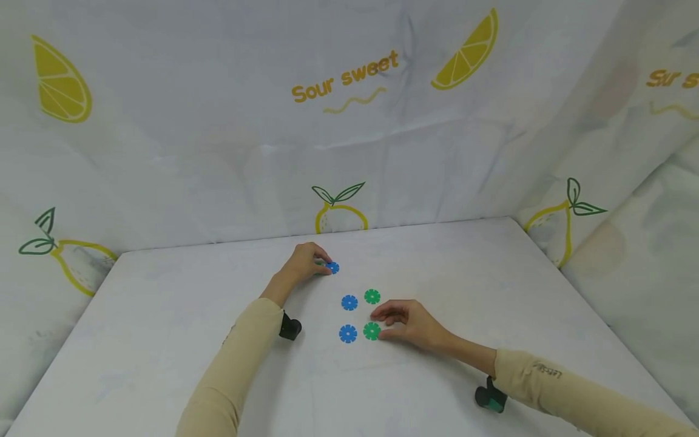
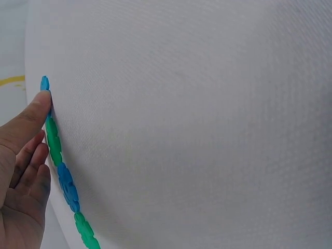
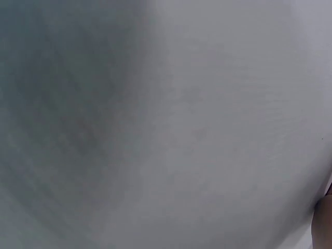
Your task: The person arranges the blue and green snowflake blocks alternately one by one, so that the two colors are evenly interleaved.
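Observation:
My left hand (image 1: 304,262) pinches a blue notched plastic disc (image 1: 332,267) between thumb and fingers, toward the back of the table. In the left wrist view, this blue disc (image 2: 45,82) is at the top of a row of discs seen edge-on, with a green disc (image 2: 53,140), a blue disc (image 2: 68,187) and another green disc (image 2: 85,231) following it. My right hand (image 1: 413,323) is by the nearer green disc (image 1: 372,331), thumb tip right at its edge and fingers loosely bent above. The right wrist view shows little but blurred white surface and a bit of skin (image 3: 322,223).
Left of that green disc lies a blue disc (image 1: 347,334); behind them are another blue disc (image 1: 349,302) and a green disc (image 1: 372,296). All sit on a white table (image 1: 136,340), backed by a white cloth (image 1: 218,164) with lemon prints.

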### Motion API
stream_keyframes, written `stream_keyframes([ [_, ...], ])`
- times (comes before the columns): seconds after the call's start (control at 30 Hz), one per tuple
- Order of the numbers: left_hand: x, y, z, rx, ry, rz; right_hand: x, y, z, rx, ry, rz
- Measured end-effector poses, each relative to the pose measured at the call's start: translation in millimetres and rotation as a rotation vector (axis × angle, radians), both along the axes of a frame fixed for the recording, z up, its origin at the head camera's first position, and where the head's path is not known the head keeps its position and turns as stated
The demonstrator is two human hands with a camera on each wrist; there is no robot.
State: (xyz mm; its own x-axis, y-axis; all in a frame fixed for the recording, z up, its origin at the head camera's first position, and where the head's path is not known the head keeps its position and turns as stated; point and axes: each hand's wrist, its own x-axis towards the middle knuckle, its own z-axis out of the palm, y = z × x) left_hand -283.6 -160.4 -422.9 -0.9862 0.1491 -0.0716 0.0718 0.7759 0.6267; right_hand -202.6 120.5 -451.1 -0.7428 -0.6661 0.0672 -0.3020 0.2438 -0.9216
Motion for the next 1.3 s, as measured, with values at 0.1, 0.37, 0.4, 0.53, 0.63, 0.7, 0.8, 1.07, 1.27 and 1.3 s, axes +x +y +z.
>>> stream_keyframes([
  [0.1, -0.2, 0.0, -0.5, 0.003, -0.009, 0.008, 0.6, 0, -1.8, 0.008, 0.048, 0.007],
  [0.37, 0.2, -0.3, -0.1, 0.005, -0.002, 0.004, 2.1, -2, -2.2, 0.079, 0.175, 0.003],
  [0.4, 0.2, -0.3, -0.1, 0.006, 0.0, 0.005, 2.0, -2, -2.0, 0.088, 0.184, 0.001],
  [0.53, 0.3, 0.3, 0.0, 0.012, 0.0, 0.008, 5.7, -5, 7.0, 0.122, 0.202, -0.001],
  [0.63, 0.6, 0.8, 1.3, 0.016, 0.001, 0.008, 4.9, -6, 7.7, 0.152, 0.206, -0.001],
  [0.7, 0.9, 1.0, 1.6, 0.019, 0.001, 0.011, 0.4, -4, 0.8, 0.159, 0.209, 0.004],
  [0.8, 1.3, 1.5, 2.1, 0.024, 0.001, 0.011, -0.9, -3, 1.4, 0.162, 0.213, 0.011],
  [1.07, 1.8, 1.8, 2.2, 0.029, -0.003, 0.015, -1.8, -4, 3.0, 0.153, 0.21, 0.022],
  [1.27, 1.3, 0.2, 1.4, 0.019, -0.003, 0.016, -1.3, -4, 1.4, 0.127, 0.22, 0.026],
  [1.3, 1.2, 0.0, 1.0, 0.019, -0.007, 0.018, -1.2, -4, 1.0, 0.12, 0.224, 0.027],
])
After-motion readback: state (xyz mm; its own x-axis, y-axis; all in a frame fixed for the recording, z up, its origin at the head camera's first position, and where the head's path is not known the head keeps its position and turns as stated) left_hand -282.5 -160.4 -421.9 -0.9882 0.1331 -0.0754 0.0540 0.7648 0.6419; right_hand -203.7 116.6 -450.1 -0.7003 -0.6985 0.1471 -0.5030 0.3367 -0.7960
